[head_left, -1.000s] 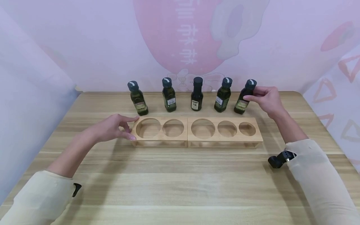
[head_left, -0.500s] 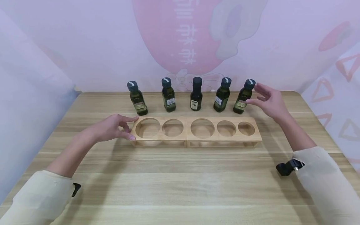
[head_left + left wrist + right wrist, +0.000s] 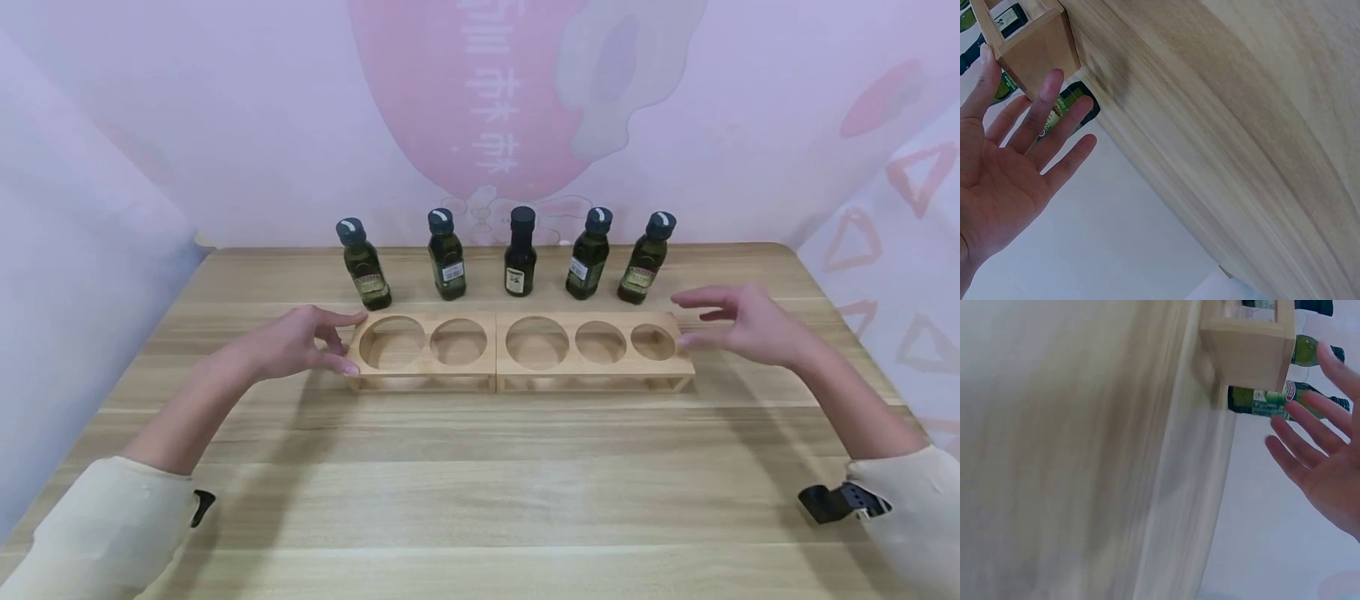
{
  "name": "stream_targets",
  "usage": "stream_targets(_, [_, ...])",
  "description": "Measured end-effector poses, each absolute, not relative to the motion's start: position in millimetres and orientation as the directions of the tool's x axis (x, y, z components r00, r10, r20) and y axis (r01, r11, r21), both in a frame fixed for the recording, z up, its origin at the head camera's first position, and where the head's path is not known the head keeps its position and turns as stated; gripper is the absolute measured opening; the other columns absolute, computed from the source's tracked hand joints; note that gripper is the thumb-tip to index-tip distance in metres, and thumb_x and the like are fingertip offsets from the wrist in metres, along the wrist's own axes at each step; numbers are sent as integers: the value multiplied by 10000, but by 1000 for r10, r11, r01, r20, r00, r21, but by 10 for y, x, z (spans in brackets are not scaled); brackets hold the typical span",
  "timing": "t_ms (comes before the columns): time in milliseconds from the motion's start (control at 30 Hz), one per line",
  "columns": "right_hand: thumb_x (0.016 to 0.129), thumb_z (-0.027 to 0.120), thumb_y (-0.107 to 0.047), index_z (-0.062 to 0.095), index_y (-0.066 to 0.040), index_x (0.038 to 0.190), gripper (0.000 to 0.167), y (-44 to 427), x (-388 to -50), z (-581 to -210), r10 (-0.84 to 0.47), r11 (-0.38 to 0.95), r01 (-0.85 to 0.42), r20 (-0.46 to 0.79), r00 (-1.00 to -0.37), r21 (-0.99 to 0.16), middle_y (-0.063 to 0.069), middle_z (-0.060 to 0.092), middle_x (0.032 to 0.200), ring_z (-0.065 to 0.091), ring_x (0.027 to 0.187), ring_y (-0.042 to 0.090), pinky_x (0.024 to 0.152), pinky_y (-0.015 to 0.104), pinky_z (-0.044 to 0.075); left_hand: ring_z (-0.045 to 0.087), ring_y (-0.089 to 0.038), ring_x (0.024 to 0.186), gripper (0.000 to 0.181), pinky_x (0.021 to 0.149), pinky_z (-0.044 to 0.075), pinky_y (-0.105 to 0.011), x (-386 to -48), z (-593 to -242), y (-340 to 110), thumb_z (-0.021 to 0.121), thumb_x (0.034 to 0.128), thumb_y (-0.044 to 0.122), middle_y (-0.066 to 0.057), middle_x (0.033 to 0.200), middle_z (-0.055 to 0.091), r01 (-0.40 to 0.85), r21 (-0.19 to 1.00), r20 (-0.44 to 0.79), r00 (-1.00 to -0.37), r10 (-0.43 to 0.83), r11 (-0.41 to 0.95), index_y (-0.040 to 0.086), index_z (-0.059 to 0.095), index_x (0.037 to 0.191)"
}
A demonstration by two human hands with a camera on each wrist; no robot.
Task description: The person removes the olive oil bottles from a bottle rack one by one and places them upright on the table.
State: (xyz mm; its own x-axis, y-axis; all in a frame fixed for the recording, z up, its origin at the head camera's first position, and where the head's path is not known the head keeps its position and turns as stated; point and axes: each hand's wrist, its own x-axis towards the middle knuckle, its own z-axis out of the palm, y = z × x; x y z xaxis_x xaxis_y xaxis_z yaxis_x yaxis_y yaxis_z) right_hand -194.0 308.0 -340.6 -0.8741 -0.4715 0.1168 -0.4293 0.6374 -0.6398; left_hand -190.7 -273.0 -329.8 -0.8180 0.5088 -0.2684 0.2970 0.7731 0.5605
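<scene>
A pale wooden rack point(image 3: 496, 367) with round holes lies across the table, with a seam near its middle. My left hand point(image 3: 288, 343) touches its left end, thumb at the front corner and index finger at the back corner. In the left wrist view, the fingers of the left hand point(image 3: 1013, 159) are extended beside the rack's end point(image 3: 1038, 53). My right hand point(image 3: 750, 325) is by the rack's right end, fingers spread, holding nothing. A dark green oil bottle point(image 3: 642, 260) stands behind it. The right wrist view shows the right hand point(image 3: 1329, 469) with its fingers apart.
Behind the rack stand other small dark bottles in a row: one at the left point(image 3: 366, 271), one with a barcode label point(image 3: 447, 258), a slimmer one point(image 3: 521, 258) and another barcode-labelled one point(image 3: 587, 258). A printed cloth backdrop point(image 3: 262, 125) rises behind the table point(image 3: 480, 483).
My right hand has let go of the rightmost bottle and come forward and down to the rack's right end. The bottle stays standing. My left hand stays at the rack's left end.
</scene>
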Motion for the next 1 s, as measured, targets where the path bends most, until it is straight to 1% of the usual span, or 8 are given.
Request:
stream_targets(100, [844, 866, -88, 602, 89, 1373, 617, 3108, -1898, -3431, -523, 634, -437, 61, -850, -638, 316, 617, 1359, 649, 1156, 508, 957, 381, 586, 684, -153, 872, 825, 809, 552, -392, -1908, -3300, -2731, 842, 886, 241, 17, 873, 748, 297, 559, -269, -818, 508, 774, -90, 423, 1515])
stream_targets(167, [844, 870, -101, 583, 88, 1394, 648, 3107, -1870, -3433, -530, 639, -424, 32, -847, -641, 316, 597, 1388, 635, 1186, 506, 969, 506, 552, 680, -149, 875, 823, 811, 548, -383, -1909, -3301, -2727, 842, 886, 247, 19, 869, 743, 295, 557, -269, -820, 505, 776, -83, 428, 1517])
stream_targets(233, [846, 870, -112, 568, 86, 1410, 670, 3106, -1855, -3437, -527, 646, -414, 18, -850, -642, 319, 578, 1409, 629, 1193, 511, 974, 535, 536, 677, -147, 876, 824, 806, 544, -373, -1913, -3303, -2726, 843, 885, 249, 23, 864, 738, 298, 557, -266, -820, 507, 775, -81, 430, 1517])
stream_targets(400, [848, 859, -75, 588, 90, 1386, 625, 3114, -1847, -3438, -509, 637, -433, 74, -858, -638, 327, 603, 1372, 655, 1136, 518, 944, 330, 588, 678, -150, 892, 827, 812, 539, -373, -1922, -3309, -2728, 842, 887, 260, 39, 859, 725, 329, 549, -248, -813, 526, 768, -99, 433, 1509])
stream_targets(533, [859, 844, -57, 600, 92, 1370, 586, 3126, -1847, -3443, -503, 630, -448, 106, -858, -634, 322, 617, 1354, 665, 1111, 517, 912, 124, 527, 673, -175, 944, 812, 837, 527, -401, -1916, -3312, -2725, 838, 891, 279, 61, 862, 723, 367, 528, -226, -809, 543, 766, -94, 454, 1501])
stream_targets(767, [953, 752, -83, 610, 76, 1370, 469, 3153, -1829, -3472, -488, 659, -474, 147, -860, -583, 270, 621, 1385, 581, 1268, 398, 952, 72, 470, 681, -297, 1108, 800, 952, 525, -557, -1872, -3326, -2768, 807, 922, 295, -24, 1039, 760, 404, 538, -169, -808, 564, 740, -86, 434, 1517])
stream_targets(867, [995, 703, -116, 607, 54, 1388, 439, 3171, -1814, -3474, -462, 690, -465, 157, -873, -554, 253, 617, 1402, 550, 1303, 387, 1011, 192, 505, 652, -372, 1194, 801, 981, 520, -599, -1836, -3328, -2794, 759, 966, 310, -153, 1199, 730, 380, 551, -164, -823, 543, 743, -71, 373, 1556])
stream_targets(1000, [1031, 657, -164, 568, 58, 1425, 461, 3191, -1797, -3477, -435, 724, -442, 147, -888, -529, 284, 566, 1446, 494, 1350, 489, 1083, 558, 443, 542, -468, 1324, 742, 1046, 466, -650, -1777, -3325, -2815, 681, 1026, 312, -294, 1394, 597, 361, 518, -117, -868, 483, 775, -40, 341, 1583])
